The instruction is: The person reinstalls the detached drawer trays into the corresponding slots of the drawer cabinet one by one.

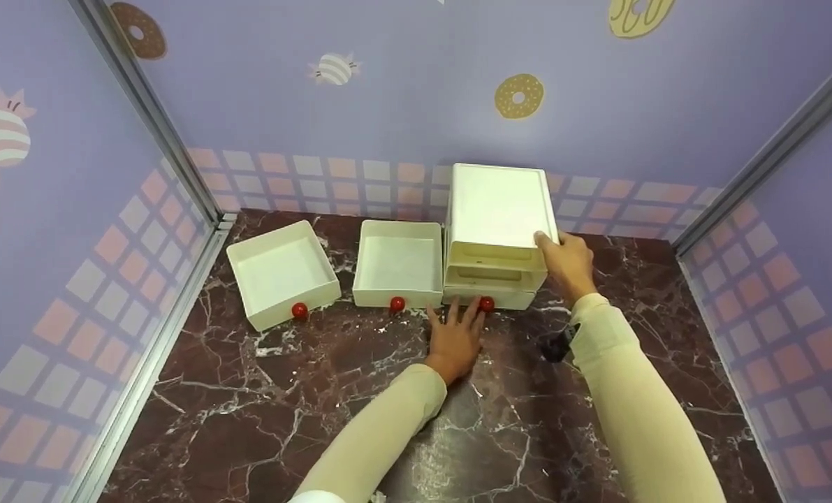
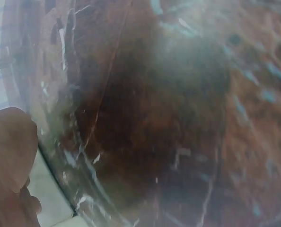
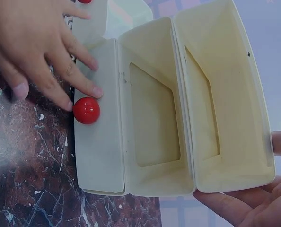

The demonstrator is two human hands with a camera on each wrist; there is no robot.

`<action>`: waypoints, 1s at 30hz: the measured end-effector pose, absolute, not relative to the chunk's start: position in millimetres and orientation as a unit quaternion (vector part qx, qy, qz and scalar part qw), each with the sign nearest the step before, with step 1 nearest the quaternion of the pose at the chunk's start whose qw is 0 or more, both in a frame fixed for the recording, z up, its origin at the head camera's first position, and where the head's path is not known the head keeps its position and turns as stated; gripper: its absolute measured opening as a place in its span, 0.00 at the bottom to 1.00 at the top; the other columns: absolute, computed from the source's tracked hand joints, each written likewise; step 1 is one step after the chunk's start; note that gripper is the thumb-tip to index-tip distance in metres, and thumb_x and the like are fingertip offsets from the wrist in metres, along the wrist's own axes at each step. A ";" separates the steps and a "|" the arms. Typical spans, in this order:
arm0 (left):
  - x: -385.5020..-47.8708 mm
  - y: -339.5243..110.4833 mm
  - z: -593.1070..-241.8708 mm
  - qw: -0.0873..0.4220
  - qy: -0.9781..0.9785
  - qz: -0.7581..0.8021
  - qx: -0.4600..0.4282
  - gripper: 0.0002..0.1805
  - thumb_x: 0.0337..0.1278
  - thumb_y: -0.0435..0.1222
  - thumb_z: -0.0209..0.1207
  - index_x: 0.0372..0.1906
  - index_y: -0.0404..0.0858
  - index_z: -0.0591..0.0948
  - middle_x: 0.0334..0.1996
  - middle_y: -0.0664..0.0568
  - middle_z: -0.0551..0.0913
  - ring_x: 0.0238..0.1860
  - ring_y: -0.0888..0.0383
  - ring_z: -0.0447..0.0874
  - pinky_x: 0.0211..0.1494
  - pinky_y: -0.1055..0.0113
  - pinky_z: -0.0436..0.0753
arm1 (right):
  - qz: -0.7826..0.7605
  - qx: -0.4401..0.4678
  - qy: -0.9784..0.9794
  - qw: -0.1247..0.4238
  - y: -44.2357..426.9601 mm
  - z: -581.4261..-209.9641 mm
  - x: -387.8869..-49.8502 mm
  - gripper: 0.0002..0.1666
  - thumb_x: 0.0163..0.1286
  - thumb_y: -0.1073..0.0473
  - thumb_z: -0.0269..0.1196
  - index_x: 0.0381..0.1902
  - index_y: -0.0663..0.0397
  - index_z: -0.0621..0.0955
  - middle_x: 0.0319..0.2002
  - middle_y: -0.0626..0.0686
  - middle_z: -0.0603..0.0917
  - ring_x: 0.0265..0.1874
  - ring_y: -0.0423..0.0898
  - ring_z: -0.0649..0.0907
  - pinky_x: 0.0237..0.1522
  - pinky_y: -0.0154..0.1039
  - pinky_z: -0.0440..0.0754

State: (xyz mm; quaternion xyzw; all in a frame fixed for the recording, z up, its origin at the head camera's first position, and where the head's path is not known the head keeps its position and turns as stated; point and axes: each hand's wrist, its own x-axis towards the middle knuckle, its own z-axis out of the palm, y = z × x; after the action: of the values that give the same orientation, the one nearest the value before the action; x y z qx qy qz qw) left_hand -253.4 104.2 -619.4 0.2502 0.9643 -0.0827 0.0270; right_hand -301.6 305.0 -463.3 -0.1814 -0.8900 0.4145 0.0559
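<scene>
Drawer cabinet [image 1: 501, 204] is gripped by the right hand [image 1: 568, 262], apparently for steadiness. Left hand [image 1: 455, 344], fingers straight, touches the bottom drawer [image 1: 515, 300].

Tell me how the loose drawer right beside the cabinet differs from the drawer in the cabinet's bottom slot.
The loose drawer stands out on the tabletop, while the bottom drawer sits inside the cabinet. The loose drawer's inside lies open to view; the bottom drawer's is covered, only its front showing. Both have a pale front with a round red knob.
</scene>
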 end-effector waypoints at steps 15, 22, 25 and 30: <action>-305.4 19.9 -608.7 -0.261 0.934 -0.042 0.240 0.22 0.60 0.48 0.62 0.55 0.43 0.82 0.53 0.47 0.83 0.58 0.43 0.80 0.70 0.37 0.71 | 0.418 -0.180 -0.888 0.067 305.9 -461.4 -300.7 0.30 0.72 0.39 0.57 0.57 0.55 0.85 0.57 0.61 0.85 0.59 0.62 0.78 0.66 0.56 0.74; -310.7 -12.4 -627.2 -0.162 0.969 -0.033 0.184 0.31 0.66 0.45 0.61 0.72 0.51 0.72 0.71 0.40 0.73 0.71 0.34 0.70 0.70 0.24 0.62 | 0.411 -0.183 -0.891 0.058 304.4 -464.1 -300.4 0.30 0.72 0.38 0.56 0.53 0.57 0.85 0.53 0.62 0.85 0.53 0.59 0.78 0.59 0.54 0.76; -309.5 -15.4 -628.5 -0.184 0.964 -0.026 0.190 0.26 0.71 0.36 0.51 0.71 0.52 0.73 0.66 0.40 0.77 0.65 0.33 0.76 0.67 0.25 0.67 | 0.412 -0.184 -0.890 0.060 304.3 -464.3 -300.7 0.30 0.72 0.38 0.56 0.52 0.56 0.86 0.52 0.61 0.85 0.52 0.58 0.77 0.58 0.54 0.75; -306.3 -15.2 -624.9 -0.225 0.953 -0.057 0.193 0.24 0.71 0.33 0.46 0.66 0.52 0.76 0.60 0.42 0.82 0.60 0.35 0.81 0.60 0.29 0.76 | 0.418 -0.183 -0.888 0.064 304.5 -464.0 -301.3 0.30 0.72 0.38 0.57 0.54 0.55 0.86 0.54 0.61 0.85 0.55 0.59 0.78 0.61 0.55 0.75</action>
State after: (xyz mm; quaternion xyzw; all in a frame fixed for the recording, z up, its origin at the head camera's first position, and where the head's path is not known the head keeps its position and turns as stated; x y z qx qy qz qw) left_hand -306.3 -15.2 -624.9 0.1935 0.9532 -0.0570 -0.2252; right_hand -301.3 304.5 -464.0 -0.1830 -0.8876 0.4179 0.0636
